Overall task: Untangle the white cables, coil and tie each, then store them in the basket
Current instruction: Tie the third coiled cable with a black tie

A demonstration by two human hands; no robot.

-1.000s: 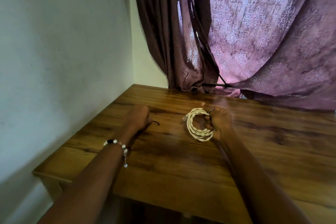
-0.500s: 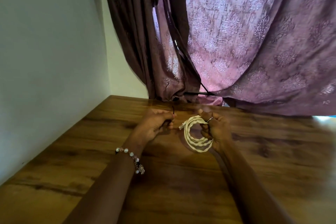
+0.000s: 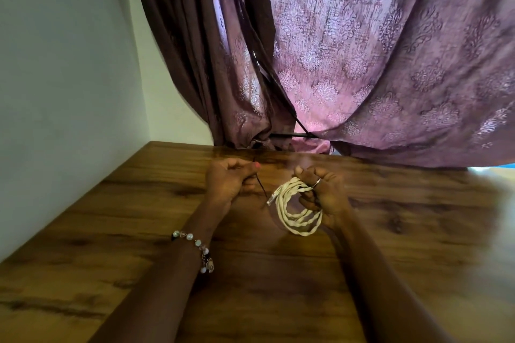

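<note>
A coiled white cable (image 3: pixel 292 217) with a twisted wrap hangs just above the wooden table (image 3: pixel 139 231). My right hand (image 3: pixel 323 192) grips the coil's right side, a ring on one finger. The cable's plug end (image 3: pixel 271 198) sticks out at the coil's left. My left hand (image 3: pixel 228 181) sits to the left of the coil, fingers curled, pinching a thin dark tie (image 3: pixel 260 184) that runs down toward the plug. No basket is in view.
A white wall (image 3: pixel 69 92) borders the table's left edge. Purple patterned curtains (image 3: pixel 362 64) hang behind the far edge, with a dark rod (image 3: pixel 289 135) at their base. A beaded bracelet (image 3: pixel 195 245) is on my left wrist.
My left hand has moved right, from apart on the table to close beside the coil, bringing the dark tie. The right hand still holds the coil. The view has shifted.
</note>
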